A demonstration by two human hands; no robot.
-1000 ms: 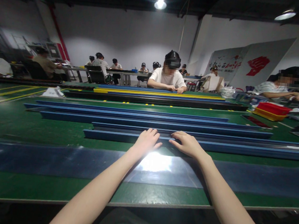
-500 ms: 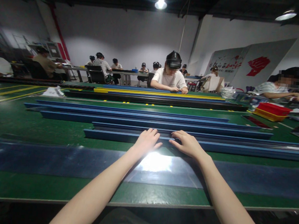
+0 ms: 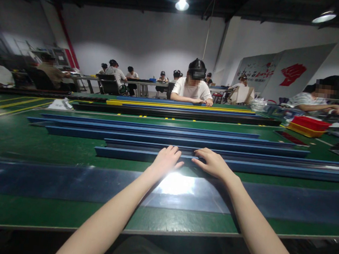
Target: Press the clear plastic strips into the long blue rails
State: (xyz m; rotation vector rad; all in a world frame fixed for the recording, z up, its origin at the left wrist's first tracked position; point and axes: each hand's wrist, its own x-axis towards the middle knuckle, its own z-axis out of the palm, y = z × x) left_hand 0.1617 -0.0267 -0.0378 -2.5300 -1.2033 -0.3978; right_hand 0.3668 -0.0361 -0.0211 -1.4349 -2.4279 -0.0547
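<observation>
A long blue U-shaped channel (image 3: 131,155) lies lengthwise across the table in front of me. Its near wall passes under both my hands. My left hand (image 3: 167,158) grips that wall, fingers bent over into the channel and thumb on the near side. Close by on the right, my right hand (image 3: 211,162) holds the same wall in the same way, fingertips in the groove and thumb in front. A gap of bare channel separates the two hands. Between the channel and me lies a wide clear plastic strip (image 3: 62,180), under my forearms, with a bright lamp reflection on it.
Beyond the channel lie more blue channels (image 3: 177,142), then black (image 3: 176,114) and yellow (image 3: 174,106) lengths. A red tray (image 3: 309,124) in a yellow one and a dark red flat panel (image 3: 291,138) are at right. Opposite, a person (image 3: 192,89) works; others sit behind.
</observation>
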